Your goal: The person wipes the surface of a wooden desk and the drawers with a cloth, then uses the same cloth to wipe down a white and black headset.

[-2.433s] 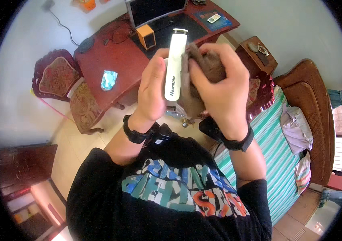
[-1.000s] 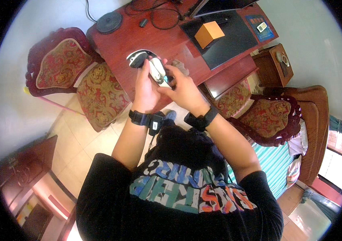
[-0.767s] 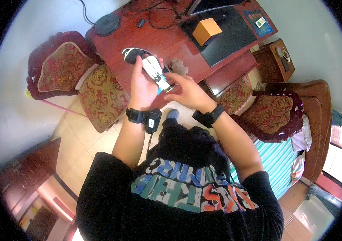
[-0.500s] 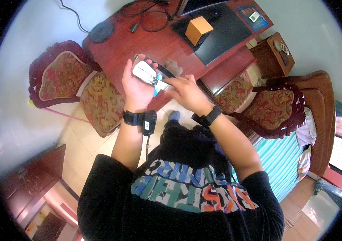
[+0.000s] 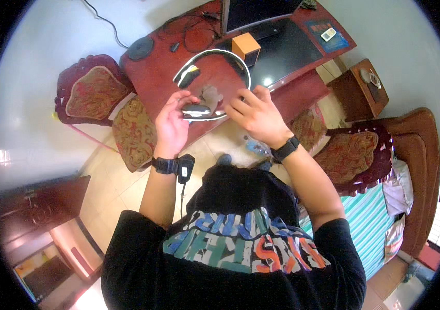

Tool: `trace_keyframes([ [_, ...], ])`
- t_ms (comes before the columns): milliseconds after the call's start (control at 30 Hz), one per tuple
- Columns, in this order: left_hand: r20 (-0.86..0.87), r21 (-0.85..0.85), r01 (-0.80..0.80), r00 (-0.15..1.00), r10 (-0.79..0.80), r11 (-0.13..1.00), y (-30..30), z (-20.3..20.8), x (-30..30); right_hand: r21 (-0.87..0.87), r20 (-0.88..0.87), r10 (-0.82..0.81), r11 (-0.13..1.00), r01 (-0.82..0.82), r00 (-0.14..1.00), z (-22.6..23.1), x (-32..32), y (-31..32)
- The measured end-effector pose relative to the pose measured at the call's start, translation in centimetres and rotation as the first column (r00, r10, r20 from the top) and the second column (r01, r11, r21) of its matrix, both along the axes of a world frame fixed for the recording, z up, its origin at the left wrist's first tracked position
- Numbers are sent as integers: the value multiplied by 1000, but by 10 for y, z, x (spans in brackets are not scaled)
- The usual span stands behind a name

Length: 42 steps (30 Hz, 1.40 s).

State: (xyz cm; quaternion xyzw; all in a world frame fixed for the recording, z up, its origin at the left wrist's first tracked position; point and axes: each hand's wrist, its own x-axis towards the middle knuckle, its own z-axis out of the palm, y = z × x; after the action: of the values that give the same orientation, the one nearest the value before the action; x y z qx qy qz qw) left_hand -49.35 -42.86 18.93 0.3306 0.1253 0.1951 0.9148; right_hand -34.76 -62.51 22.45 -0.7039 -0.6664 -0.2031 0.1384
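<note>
A large C-shaped band (image 5: 249, 78), black inside with a white rim, is held above the desk's near edge. Its kind I cannot make out for certain. My left hand (image 5: 171, 126) grips the near-left end, where a black and white oval pad (image 5: 196, 109) shows by the fingertips. My right hand (image 5: 257, 116) is closed round the near-right side of the curve, hiding part of it. The band's other end, with a dark pad and a small yellow-white patch, points up and left over the desk. A crumpled grey item (image 5: 210, 96) lies on the desktop behind my fingers.
The red-brown desk (image 5: 153, 77) bears an orange box (image 5: 245, 47), a monitor (image 5: 256, 14), a dark mat (image 5: 297, 49), cables and a round black disc (image 5: 140, 48). Carved chairs (image 5: 94, 95) (image 5: 354, 152) stand either side. A clear plastic item (image 5: 256, 146) is on the floor.
The band has been turned, so its wide curve now shows over the desk instead of the white oval face in my left palm. My right hand has moved slightly right.
</note>
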Motion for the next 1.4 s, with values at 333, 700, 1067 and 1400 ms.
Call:
trace_keyframes([
  [333, -198, 709, -135, 904, 379, 693, -54, 39, 7, 64, 195, 223, 969, -239, 955, 31, 48, -66],
  [700, -187, 494, -119, 953, 239, 862, -75, 44, 10, 90, 229, 227, 963, -253, 947, 40, 70, -87],
  [1067, -190, 699, -123, 918, 348, 705, -82, 58, 14, 125, 304, 204, 960, -251, 931, 42, 95, -93],
  [1400, -226, 686, -5, 949, 220, 728, -43, 47, 17, 125, 301, 218, 956, -265, 928, 24, 83, -33],
])
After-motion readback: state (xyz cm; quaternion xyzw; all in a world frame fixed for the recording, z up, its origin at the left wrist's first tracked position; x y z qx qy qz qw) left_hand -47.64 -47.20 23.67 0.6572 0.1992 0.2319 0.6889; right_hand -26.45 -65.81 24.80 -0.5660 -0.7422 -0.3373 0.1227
